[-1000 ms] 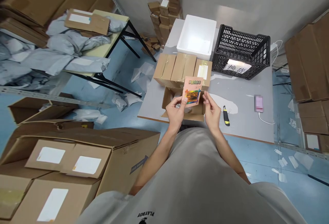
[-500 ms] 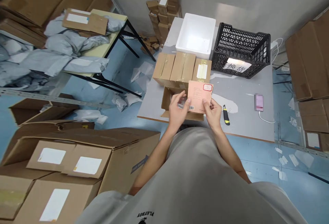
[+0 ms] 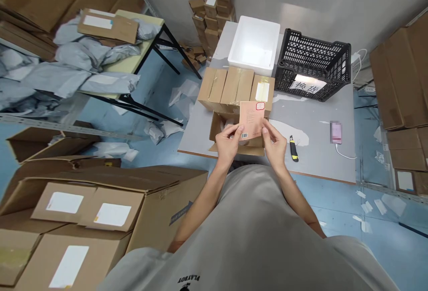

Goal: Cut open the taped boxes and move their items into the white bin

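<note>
I hold a flat pink packet [image 3: 252,119] upright, its back side with a barcode and a red-edged sticker facing me. My left hand [image 3: 227,141] pinches its lower left edge and my right hand [image 3: 274,141] grips its lower right edge. Behind and under the packet is an open cardboard box [image 3: 219,128] at the near edge of the grey table [image 3: 314,148].
Three taped brown boxes [image 3: 236,87] stand behind the open box. Farther back are a white tub [image 3: 254,46] and a black crate [image 3: 314,70]. A yellow-black utility knife [image 3: 293,148] and a phone [image 3: 335,132] lie to the right. Large cartons [image 3: 100,211] stand at my left.
The packet was flipped from its colourful front to its back, swung out to the right, and is now centred over the open box, held by both hands.
</note>
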A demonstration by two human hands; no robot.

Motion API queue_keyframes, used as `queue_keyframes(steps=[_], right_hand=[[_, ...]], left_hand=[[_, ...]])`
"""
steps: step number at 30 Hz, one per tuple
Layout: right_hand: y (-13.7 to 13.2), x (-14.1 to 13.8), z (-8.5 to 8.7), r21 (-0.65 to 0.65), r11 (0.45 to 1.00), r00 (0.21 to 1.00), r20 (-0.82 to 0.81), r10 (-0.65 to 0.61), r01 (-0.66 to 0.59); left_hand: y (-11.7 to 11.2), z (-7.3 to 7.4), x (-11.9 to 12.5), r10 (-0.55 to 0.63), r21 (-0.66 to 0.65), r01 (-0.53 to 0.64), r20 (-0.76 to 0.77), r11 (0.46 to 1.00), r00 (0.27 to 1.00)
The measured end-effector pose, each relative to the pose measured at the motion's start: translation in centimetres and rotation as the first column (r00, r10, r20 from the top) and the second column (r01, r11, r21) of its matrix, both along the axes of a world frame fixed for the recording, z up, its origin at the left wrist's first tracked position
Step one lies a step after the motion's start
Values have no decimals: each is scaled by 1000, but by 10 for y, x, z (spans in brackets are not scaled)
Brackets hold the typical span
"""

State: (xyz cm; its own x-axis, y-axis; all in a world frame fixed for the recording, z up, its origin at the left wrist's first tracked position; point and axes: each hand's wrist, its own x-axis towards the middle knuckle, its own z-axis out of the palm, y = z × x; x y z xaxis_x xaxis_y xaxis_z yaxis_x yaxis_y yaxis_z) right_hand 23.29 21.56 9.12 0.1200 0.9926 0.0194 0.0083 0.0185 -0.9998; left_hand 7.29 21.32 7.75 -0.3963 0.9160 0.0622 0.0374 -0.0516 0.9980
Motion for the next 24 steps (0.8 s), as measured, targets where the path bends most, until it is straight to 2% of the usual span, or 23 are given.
queue_keyframes(steps=[3,7,11,14,16,18,20,22,24], right_hand=[[-8,-13,2,-46,996,996,-60,71,-74],[-5,-21,0,-54,995,992,-101,79,-85],[6,-11,-3,-44,998,994,-101,35,-39],[11,-2,-2,-58,997,991,-126,38,-46],[11,0,-3,-83,992,979,-192,74,-92],[12,1,-5,-97,986,962,-252,108,-136],[15,2,-10,-96,984,955,-273,118,-149],[18,2,-15,-101,985,959,-263,109,-140],[22,2,-21,-124,981,959,-261,112,-148]], left_hand=[[-9,8,15,-21,73,30,-125,997,992],[-17,15,29,-96,120,124,-214,985,972],[-12,12,9,-229,73,242,-153,968,961],[-5,5,-15,-122,23,127,-153,992,981],[-1,1,-26,-112,-41,108,-140,993,984],[0,0,-30,-193,-107,186,-61,977,979],[-2,2,-28,-235,-107,231,-28,967,972],[-6,8,-21,-198,-36,195,-129,980,972],[-13,16,-11,-164,64,196,-330,979,930]])
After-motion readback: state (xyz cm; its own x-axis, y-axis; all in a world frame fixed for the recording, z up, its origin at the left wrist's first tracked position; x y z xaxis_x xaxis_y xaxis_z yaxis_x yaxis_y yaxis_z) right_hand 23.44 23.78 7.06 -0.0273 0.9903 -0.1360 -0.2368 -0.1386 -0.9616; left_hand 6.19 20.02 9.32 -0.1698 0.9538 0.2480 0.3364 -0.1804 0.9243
